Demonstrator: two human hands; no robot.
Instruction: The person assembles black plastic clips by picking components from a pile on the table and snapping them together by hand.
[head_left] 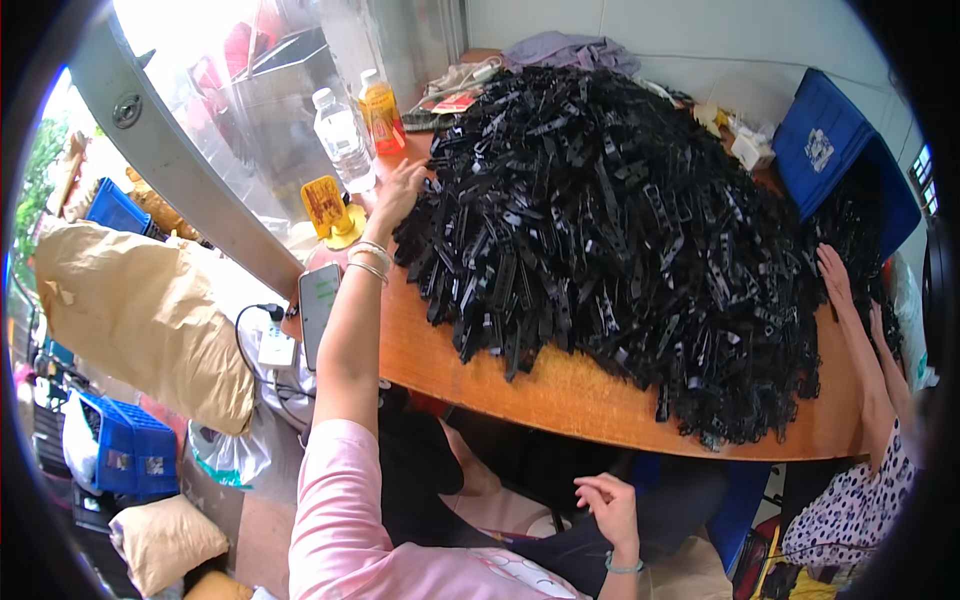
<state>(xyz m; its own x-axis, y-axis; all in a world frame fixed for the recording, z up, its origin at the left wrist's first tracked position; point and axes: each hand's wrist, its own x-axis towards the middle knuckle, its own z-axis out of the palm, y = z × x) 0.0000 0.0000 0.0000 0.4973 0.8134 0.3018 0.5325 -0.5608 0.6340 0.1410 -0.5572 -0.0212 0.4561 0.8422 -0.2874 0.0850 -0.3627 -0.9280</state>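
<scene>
The left hand (398, 195) is held open, fingers extended, against the left edge of the black pile (600, 230), which is heaped to its right on the table (440, 355). A clear bottle (343, 145) is placed just beyond it, and a phone (319, 310) is laid behind its wrist. The right hand (612, 510) is held raised, empty and loosely curled, with the pile well beyond it
</scene>
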